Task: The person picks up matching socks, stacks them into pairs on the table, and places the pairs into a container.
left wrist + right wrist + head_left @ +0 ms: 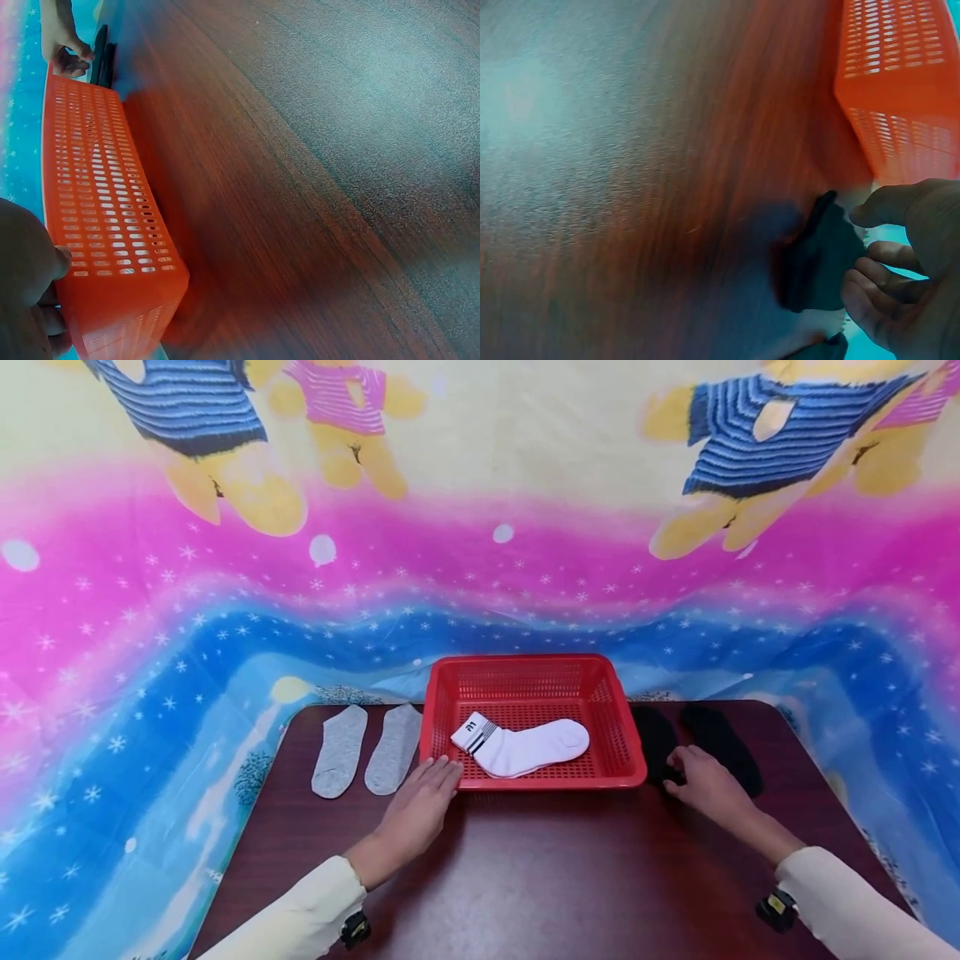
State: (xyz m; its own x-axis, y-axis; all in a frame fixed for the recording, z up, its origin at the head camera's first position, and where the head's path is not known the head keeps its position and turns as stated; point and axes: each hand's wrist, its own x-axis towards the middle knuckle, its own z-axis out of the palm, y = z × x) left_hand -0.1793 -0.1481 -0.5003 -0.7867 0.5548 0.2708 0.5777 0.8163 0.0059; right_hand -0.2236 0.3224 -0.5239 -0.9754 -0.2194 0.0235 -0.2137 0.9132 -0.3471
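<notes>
A red plastic basket (630, 777) stands at the back of the table with a white sock (536, 747) inside, striped at the cuff. My left hand (422, 793) holds its front left corner; in the left wrist view the thumb lies on the outside of the front wall. Two grey socks, an outer one (340, 752) and an inner one (393, 752), lie left of the basket. My right hand (708, 785) is over two black socks on the right, an inner one (825, 259) and an outer one (723, 747). Its bent fingers and thumb stand apart beside the inner black sock.
The dark brown wooden table (555, 868) has rounded back corners. Behind it hangs a cloth (502, 568) printed with bears and snowflakes, close to the table's back edge.
</notes>
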